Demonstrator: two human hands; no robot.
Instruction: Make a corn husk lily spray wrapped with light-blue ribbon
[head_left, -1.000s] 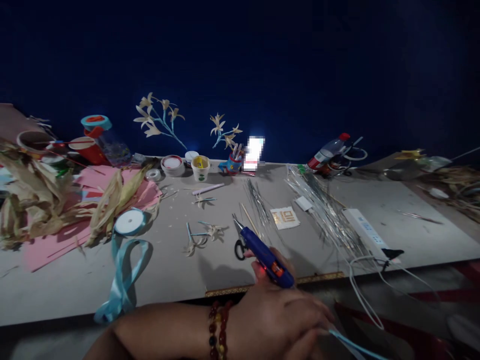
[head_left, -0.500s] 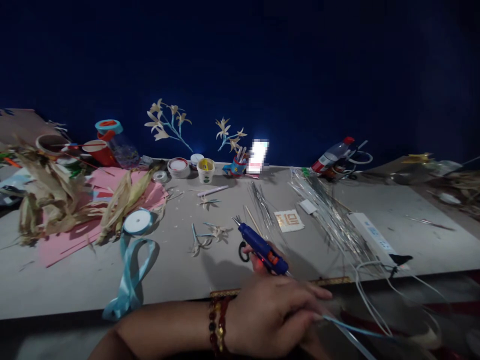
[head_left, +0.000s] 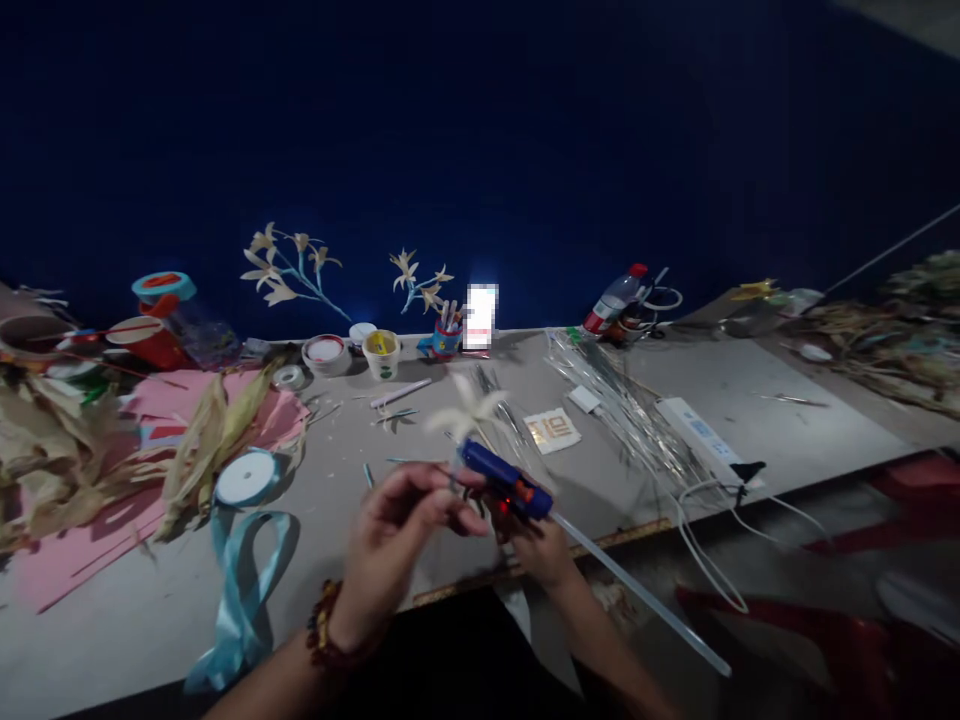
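In my right hand (head_left: 538, 548) is a blue hot glue gun (head_left: 501, 474) with a small red light lit. A long clear glue stick (head_left: 645, 595) sticks out of its rear end, slanting down to the right. My left hand (head_left: 397, 520), a beaded bracelet at its wrist, pinches the stem of a cream husk flower (head_left: 471, 408). The petals are blurred and spread just above the gun's front end. Fingers of both hands come close together there, and the nozzle tip is hidden behind the flower and stem.
Light blue ribbon (head_left: 244, 595) trails from its spool (head_left: 246, 478) at the left, beside corn husks (head_left: 187, 440) and pink paper (head_left: 97, 545). Wires (head_left: 615, 420), a white power strip (head_left: 697, 435) and its cable lie rightward. Finished flower sprays (head_left: 296, 270) stand at the back.
My left hand has swung from the lower right up to the left, bringing the flower in front of the glue gun. The view has turned somewhat to the right.
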